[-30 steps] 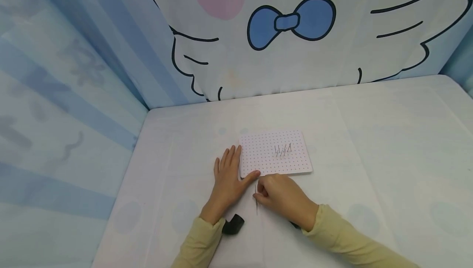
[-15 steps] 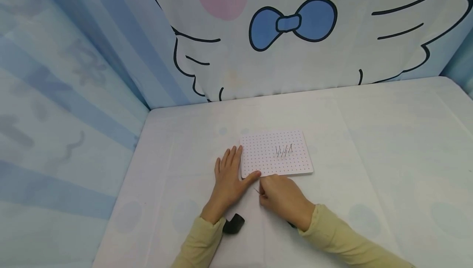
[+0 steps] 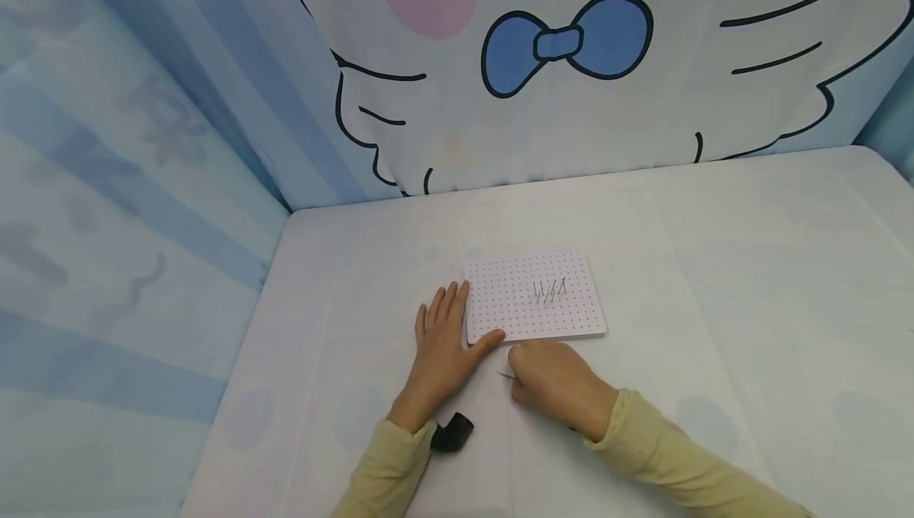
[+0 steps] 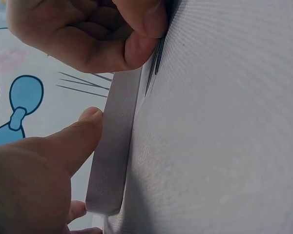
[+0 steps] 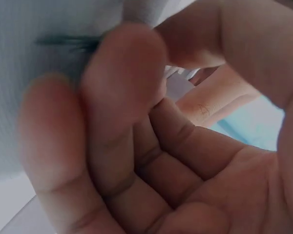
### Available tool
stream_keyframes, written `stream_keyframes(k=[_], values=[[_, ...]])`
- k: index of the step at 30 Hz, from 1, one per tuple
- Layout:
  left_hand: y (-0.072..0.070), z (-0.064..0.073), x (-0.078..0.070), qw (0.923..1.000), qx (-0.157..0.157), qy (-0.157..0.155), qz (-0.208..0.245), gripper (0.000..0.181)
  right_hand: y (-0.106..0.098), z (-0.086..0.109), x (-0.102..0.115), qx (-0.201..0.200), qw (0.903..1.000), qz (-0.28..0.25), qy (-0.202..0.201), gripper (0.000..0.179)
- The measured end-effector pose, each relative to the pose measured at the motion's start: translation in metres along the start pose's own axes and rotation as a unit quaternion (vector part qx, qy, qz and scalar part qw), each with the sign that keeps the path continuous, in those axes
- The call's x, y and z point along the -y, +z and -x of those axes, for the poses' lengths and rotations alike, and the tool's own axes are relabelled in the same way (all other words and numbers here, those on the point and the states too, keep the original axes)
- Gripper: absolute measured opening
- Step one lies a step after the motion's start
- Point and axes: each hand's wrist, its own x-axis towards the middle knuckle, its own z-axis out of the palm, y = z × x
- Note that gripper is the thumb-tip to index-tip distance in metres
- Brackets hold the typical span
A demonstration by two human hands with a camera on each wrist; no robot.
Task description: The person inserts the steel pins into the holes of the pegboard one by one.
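A white pegboard (image 3: 500, 296) with rows of small holes lies on the table, and several thin dark needles (image 3: 548, 291) stand in its right half. My left hand (image 3: 443, 355) rests at the board's left side with its fingers straight and its thumb at the front edge. Just in front of the board, my right hand (image 3: 560, 383) has its fingers curled and pinches thin needles (image 4: 158, 58). In the left wrist view these slant close to the tablecloth; one tip sticks out leftward in the head view. The right wrist view has them blurred, so their number is unclear.
A pale cloth (image 3: 714, 264) covers the table. A black object (image 3: 452, 432) sits at the left wrist. Behind the table hangs a printed curtain (image 3: 571, 129) with a blue bow, and another curtain (image 3: 128, 264) hangs at the left.
My right hand has shifted slightly right and its fingers have curled further. The needle that lay lengthwise by its fingertips now shows only a short tip pointing left. The left hand stays put.
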Motion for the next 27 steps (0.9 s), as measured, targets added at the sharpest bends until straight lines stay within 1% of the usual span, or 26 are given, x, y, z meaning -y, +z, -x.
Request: stream_keyframes(k=[3, 11, 14, 19, 25, 27], values=[[0.000, 0.000, 0.000, 1.0000, 0.000, 0.000, -0.002, 0.092, 0.000, 0.001, -0.002, -0.008, 0.9998, 0.006, -0.015, 0.028], [0.000, 0.000, 0.002, 1.0000, -0.003, 0.007, 0.002, 0.092, -0.004, 0.005, -0.007, 0.012, 0.9992, -0.034, -0.017, 0.024], [0.000, 0.000, 0.002, 1.0000, -0.002, 0.007, 0.002, 0.092, -0.005, 0.004, -0.008, 0.002, 0.9989, -0.040, -0.026, 0.021], [0.001, 0.000, 0.003, 1.0000, -0.004, 0.007, 0.003, 0.093, -0.008, 0.004, -0.008, -0.029, 0.9981, -0.043, -0.034, 0.018], [0.002, 0.000, 0.003, 1.0000, -0.002, 0.004, 0.005, 0.093, -0.014, 0.004, -0.013, -0.038, 0.9960, -0.081, -0.009, 0.024], [0.002, 0.000, 0.003, 1.0000, -0.001, 0.003, 0.006, 0.093, -0.016, 0.005, -0.015, -0.039, 0.9950, -0.092, 0.000, 0.022]])
